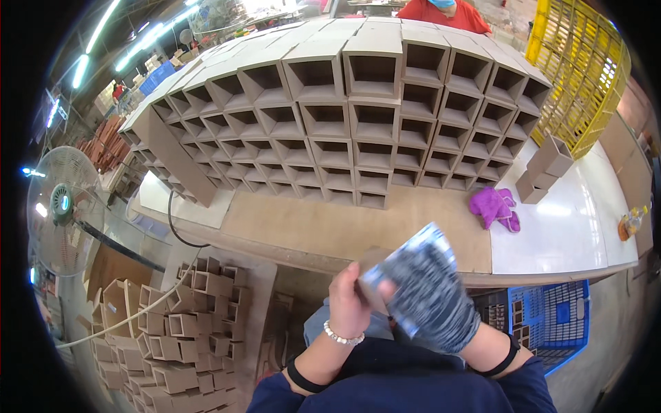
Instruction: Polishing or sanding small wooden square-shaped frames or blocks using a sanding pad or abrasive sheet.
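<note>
My left hand [348, 303], bare with a white beaded bracelet, is closed on the near side of a brown piece [372, 294]. Most of that piece is hidden, so its full shape cannot be told. Over it lies my right hand [430, 289] in a grey knitted glove with a bare thumb tip, smeared by motion. A blue-and-white sheet or pad [432, 239] shows beyond the gloved fingers and along their lower edge, pressed under the palm. Both hands are held in front of the table's near edge, close together.
Brown open-ended square boxes [375, 118] stand stacked along the table [310, 227]. A purple cloth [492, 205], loose boxes [547, 165] and a bottle [631, 224] lie right, near a yellow crate [578, 76]. Below are a blue crate [584, 320] and piled boxes [169, 351]; a fan [63, 203] stands left.
</note>
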`<state>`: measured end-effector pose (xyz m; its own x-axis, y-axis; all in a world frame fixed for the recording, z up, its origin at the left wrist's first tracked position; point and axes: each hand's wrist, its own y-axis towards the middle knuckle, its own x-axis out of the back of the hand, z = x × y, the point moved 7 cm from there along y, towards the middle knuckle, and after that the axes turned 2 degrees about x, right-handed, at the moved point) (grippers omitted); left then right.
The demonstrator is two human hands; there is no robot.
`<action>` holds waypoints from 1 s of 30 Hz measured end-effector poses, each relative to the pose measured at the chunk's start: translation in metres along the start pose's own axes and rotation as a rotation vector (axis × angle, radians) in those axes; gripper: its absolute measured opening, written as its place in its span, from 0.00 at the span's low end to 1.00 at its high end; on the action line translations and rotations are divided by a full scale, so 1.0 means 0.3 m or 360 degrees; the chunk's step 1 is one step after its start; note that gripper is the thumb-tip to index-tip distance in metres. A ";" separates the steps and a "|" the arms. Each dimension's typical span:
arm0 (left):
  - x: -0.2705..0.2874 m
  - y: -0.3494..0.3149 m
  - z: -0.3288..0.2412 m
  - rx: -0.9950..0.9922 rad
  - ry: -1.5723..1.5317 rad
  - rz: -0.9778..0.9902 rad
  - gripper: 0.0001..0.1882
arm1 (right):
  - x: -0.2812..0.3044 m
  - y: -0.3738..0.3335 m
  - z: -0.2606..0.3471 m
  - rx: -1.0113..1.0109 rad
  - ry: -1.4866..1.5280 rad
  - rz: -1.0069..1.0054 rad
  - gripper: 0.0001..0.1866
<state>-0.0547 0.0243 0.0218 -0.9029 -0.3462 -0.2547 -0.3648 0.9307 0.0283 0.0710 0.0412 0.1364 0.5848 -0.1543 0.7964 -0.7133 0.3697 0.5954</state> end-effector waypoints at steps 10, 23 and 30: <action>0.026 -0.001 0.013 -0.0004 -0.0447 -0.0005 0.14 | -0.002 -0.012 0.040 0.0030 -0.0038 0.0137 0.20; -0.007 0.017 -0.023 0.0144 -0.0760 0.0295 0.15 | -0.040 0.012 -0.050 -0.0182 0.0186 0.0077 0.20; -0.116 0.026 -0.009 0.0796 -0.2069 0.0806 0.30 | -0.106 -0.135 -0.383 -0.0483 -0.0337 -0.0011 0.28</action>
<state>-0.0266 0.0432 0.0334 0.0228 0.1149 -0.9931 0.2772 0.9537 0.1167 0.1257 0.1362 0.0747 0.4735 -0.3320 0.8158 -0.5440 0.6181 0.5674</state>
